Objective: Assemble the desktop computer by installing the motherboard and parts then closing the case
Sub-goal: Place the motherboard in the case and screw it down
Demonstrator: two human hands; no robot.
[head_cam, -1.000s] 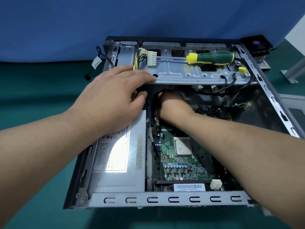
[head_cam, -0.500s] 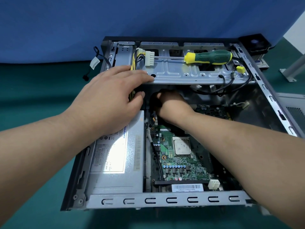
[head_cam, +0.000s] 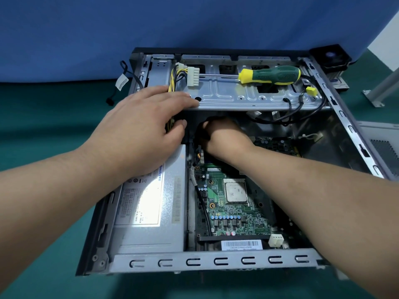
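Open desktop case (head_cam: pixel 218 261), centre of frame on green mat (head_cam: pixel 43 117): green motherboard (head_cam: pixel 233 214) with bare CPU (head_cam: pixel 235 192) at lower centre, silver power supply (head_cam: pixel 149 212) to its left, its label print too small to read. Left hand (head_cam: pixel 138 130), fingers flat on the drive bracket (head_cam: pixel 248 98) edge, covers the yellow-black wire bundle (head_cam: pixel 176 79); right hand (head_cam: pixel 224 137) reaches under the bracket, fingers hidden, grip cannot be told. Green-yellow screwdriver (head_cam: pixel 269 75) lies atop bracket, upper centre; barcode sticker (head_cam: pixel 241 244) bottom centre, digits illegible.

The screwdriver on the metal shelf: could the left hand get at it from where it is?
Probably yes. The screwdriver lies uncovered on the shelf, and the left hand already rests on that shelf's edge with only a white plug nearby.
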